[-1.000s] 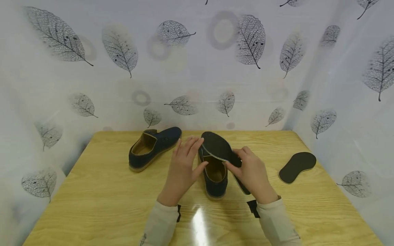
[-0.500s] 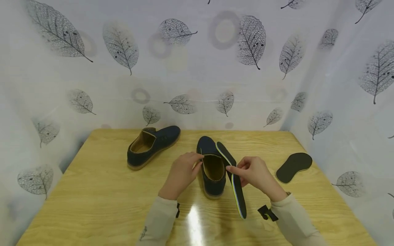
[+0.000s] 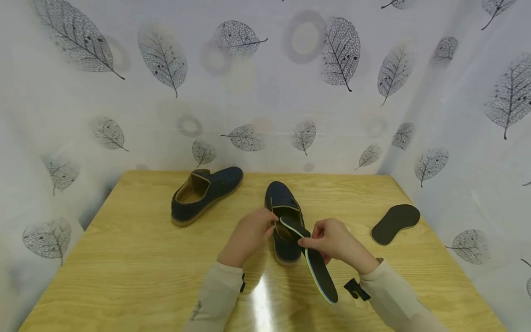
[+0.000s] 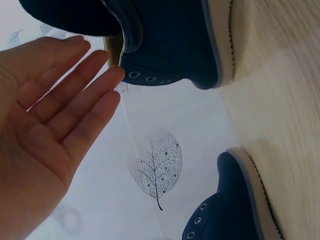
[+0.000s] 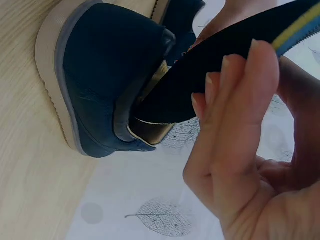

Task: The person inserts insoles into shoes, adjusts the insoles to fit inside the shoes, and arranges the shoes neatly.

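Note:
A dark insole (image 3: 322, 274) with a yellow and blue edge slants over a navy shoe (image 3: 286, 252) in the middle of the table. My right hand (image 3: 338, 242) pinches the insole near its middle. In the right wrist view, the insole's front end (image 5: 165, 102) points into the shoe's opening, and the lining shows beside it. My left hand (image 3: 249, 235) is at the left rim of that opening. Seen from the left wrist, its fingers (image 4: 92, 92) are nearly straight, with the fingertips at the upper by the eyelets. How deep the insole reaches is partly hidden.
The other navy shoe (image 3: 217, 191) rests at the back left. A second dark insole (image 3: 396, 224) lies flat on the right side of the wooden table (image 3: 137, 267). A leaf-patterned white curtain (image 3: 265, 106) hangs behind and at both sides.
The insole was first held over the shoe's toe, then upright along its right side; now its front end tilts into the opening. My left hand has moved from the insole to the shoe's rim.

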The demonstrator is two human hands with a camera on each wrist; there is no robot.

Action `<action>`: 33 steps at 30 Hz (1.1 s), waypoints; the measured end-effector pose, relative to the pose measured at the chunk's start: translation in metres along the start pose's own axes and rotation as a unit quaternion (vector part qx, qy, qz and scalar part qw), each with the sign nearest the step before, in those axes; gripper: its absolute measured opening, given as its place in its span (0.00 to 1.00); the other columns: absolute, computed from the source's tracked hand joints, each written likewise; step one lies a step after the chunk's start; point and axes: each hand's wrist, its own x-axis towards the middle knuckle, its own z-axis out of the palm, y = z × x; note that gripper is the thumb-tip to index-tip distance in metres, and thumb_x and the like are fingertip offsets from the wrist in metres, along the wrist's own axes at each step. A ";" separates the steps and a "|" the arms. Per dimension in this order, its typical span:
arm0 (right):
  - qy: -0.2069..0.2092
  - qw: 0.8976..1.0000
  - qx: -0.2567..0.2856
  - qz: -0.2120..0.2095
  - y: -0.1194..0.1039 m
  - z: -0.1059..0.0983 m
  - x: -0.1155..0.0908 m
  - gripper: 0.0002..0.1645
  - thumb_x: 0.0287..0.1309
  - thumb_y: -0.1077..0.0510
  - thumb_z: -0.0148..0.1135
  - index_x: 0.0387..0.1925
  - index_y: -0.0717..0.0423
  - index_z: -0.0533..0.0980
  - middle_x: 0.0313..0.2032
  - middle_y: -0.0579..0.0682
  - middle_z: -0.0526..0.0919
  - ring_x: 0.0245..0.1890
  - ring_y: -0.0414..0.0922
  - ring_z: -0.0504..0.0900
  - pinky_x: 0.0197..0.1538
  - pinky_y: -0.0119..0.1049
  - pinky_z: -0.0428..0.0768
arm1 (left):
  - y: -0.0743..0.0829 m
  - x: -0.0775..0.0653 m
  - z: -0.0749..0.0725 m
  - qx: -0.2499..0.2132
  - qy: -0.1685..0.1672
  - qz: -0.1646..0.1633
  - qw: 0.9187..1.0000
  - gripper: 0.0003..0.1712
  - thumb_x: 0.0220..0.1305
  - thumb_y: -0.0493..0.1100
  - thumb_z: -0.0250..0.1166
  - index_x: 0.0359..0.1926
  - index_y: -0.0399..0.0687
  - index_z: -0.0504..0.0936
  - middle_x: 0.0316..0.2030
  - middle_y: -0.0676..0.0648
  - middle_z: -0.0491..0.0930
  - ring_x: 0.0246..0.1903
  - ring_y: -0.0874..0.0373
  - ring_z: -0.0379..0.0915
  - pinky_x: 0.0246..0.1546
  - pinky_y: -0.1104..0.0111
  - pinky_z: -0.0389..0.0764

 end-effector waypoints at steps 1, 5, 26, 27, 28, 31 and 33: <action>-0.001 1.000 -0.005 0.000 0.000 0.001 0.002 0.21 0.52 0.48 0.71 0.20 0.58 0.72 0.12 0.49 0.74 0.09 0.44 0.76 0.17 0.38 0.78 | 0.001 0.001 0.001 -0.002 -0.012 0.002 1.000 0.07 0.61 0.35 0.67 0.41 0.44 0.85 0.39 0.48 0.82 0.38 0.55 0.79 0.39 0.64 0.80; 0.002 1.000 -0.022 0.002 0.000 0.004 0.010 0.21 0.51 0.49 0.71 0.18 0.57 0.72 0.12 0.49 0.73 0.08 0.42 0.75 0.16 0.37 0.77 | 0.004 0.001 0.003 -0.003 -0.038 0.011 0.999 0.03 0.60 0.35 0.67 0.36 0.43 0.86 0.33 0.49 0.81 0.34 0.56 0.78 0.37 0.66 0.79; 0.019 0.998 -0.056 0.021 -0.006 0.014 0.055 0.23 0.49 0.51 0.71 0.12 0.57 0.70 0.11 0.50 0.75 0.09 0.42 0.77 0.21 0.42 0.80 | -0.004 0.004 0.002 -0.002 0.018 0.008 1.000 0.03 0.60 0.34 0.66 0.36 0.42 0.85 0.32 0.48 0.81 0.31 0.56 0.77 0.34 0.66 0.78; 0.020 0.998 -0.058 0.020 -0.006 0.015 0.056 0.23 0.49 0.51 0.71 0.11 0.57 0.70 0.11 0.50 0.75 0.09 0.43 0.77 0.21 0.43 0.81 | -0.005 0.004 0.002 0.000 0.024 0.011 1.000 0.03 0.60 0.34 0.67 0.36 0.41 0.85 0.32 0.48 0.80 0.31 0.56 0.77 0.34 0.66 0.78; 0.021 0.998 -0.061 0.019 -0.006 0.015 0.058 0.24 0.49 0.52 0.72 0.11 0.57 0.70 0.10 0.50 0.74 0.08 0.42 0.76 0.22 0.43 0.81 | -0.006 0.005 0.001 0.000 0.030 0.013 0.999 0.04 0.60 0.34 0.67 0.36 0.41 0.85 0.33 0.48 0.80 0.31 0.56 0.77 0.33 0.66 0.79; 0.025 0.997 -0.071 0.015 -0.006 0.017 0.061 0.25 0.49 0.52 0.72 0.08 0.56 0.69 0.08 0.49 0.72 0.08 0.43 0.76 0.22 0.44 0.81 | -0.009 0.010 0.000 0.009 0.041 0.019 0.999 0.05 0.60 0.34 0.67 0.37 0.41 0.85 0.33 0.48 0.80 0.30 0.57 0.77 0.32 0.67 0.79; 0.029 0.997 -0.076 0.007 -0.007 0.018 0.063 0.26 0.49 0.52 0.71 0.08 0.55 0.68 0.07 0.48 0.71 0.07 0.43 0.75 0.20 0.43 0.80 | -0.011 0.014 -0.001 0.018 0.045 0.021 0.999 0.05 0.60 0.34 0.67 0.38 0.41 0.84 0.34 0.47 0.80 0.31 0.57 0.78 0.33 0.67 0.79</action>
